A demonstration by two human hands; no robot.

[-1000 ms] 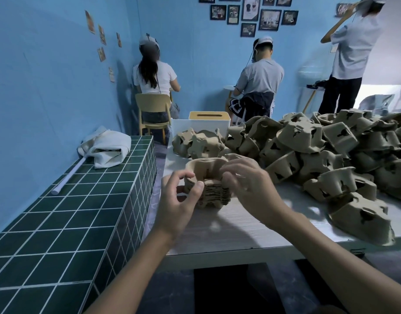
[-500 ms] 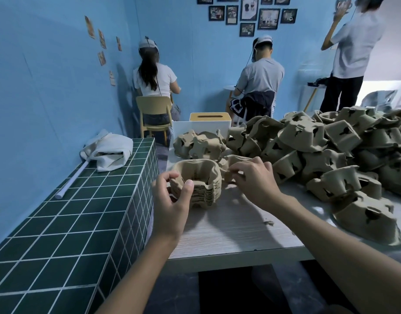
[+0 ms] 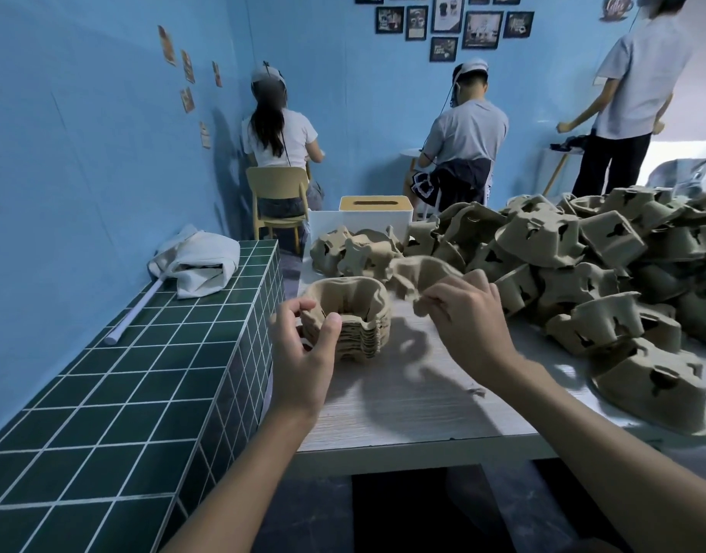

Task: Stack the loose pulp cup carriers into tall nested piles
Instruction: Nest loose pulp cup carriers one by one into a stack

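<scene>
left hand (image 3: 303, 353) pinches near rim of short nested pile of brown pulp cup carriers (image 3: 355, 313), likely steadying | right hand (image 3: 463, 317) pinches loose brown pulp carrier (image 3: 419, 273) just beside pile, apparently for nesting

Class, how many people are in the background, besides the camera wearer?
3: one person on the yellow chair at left, a second person seated mid-room, a third person standing far right. Others may be hidden.

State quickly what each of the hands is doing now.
Left hand: grips the nested stack at its near rim.
Right hand: pinches a loose carrier.
</scene>
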